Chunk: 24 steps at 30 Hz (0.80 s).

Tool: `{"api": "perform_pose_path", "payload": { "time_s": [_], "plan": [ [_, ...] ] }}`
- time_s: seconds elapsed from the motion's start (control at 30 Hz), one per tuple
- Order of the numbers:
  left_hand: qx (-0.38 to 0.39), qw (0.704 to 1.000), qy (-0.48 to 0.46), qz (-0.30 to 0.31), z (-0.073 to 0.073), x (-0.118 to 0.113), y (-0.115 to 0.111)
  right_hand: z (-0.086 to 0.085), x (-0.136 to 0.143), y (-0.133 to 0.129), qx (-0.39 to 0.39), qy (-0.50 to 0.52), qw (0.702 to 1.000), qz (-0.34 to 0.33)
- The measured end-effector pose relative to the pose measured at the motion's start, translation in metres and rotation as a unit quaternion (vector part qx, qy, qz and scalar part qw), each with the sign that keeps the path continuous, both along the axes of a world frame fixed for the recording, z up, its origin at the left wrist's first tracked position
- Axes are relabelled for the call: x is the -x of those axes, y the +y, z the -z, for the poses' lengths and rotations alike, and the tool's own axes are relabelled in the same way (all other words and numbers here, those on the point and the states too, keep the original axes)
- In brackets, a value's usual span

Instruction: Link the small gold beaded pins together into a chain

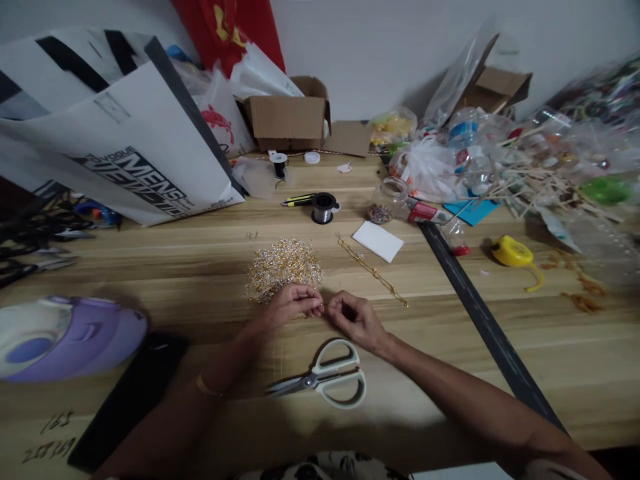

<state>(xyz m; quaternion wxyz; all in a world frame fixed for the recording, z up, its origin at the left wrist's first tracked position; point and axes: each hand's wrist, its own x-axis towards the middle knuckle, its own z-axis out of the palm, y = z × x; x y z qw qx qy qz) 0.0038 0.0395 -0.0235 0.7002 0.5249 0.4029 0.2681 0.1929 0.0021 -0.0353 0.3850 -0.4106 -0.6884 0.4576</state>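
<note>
My left hand (pixel 296 304) is closed in a pinch at the near edge of a pile of gold and clear beaded pieces (pixel 285 267). Something tiny shows at its fingertips, too small to name. Just to the right, my right hand (pixel 356 319) has its thumb and fingertips pressed together, and what they hold, if anything, cannot be made out. The fingertips of both hands are close to each other. A gold chain (pixel 373 270) lies beyond my right hand. Scissors with pale handles (pixel 325 377) rest on the table below the hands, blades pointing left.
Behind the hands are a wire spool (pixel 324 208), a white card (pixel 379 241) and a glass jar (pixel 389 200). A dark strip (pixel 485 320) and yellow tape measure (pixel 513 252) lie right. Left are a purple-white object (pixel 85 340), a black object (pixel 133 393) and a large paper bag (pixel 135 147).
</note>
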Motion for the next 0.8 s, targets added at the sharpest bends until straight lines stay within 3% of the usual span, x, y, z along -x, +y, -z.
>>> {"api": "perform_pose_path", "payload": {
  "time_s": [0.37, 0.8],
  "plan": [
    [-0.012, 1.0, 0.02, -0.008, 0.0006, -0.0016, -0.0007, 0.0028, -0.0021, -0.0036, -0.1, -0.063, 0.993, 0.003],
    [-0.021, 1.0, 0.018, -0.004, 0.0039, -0.0017, 0.0, 0.0036, -0.0024, -0.0033, -0.108, -0.075, 0.991, -0.001]
  ]
}}
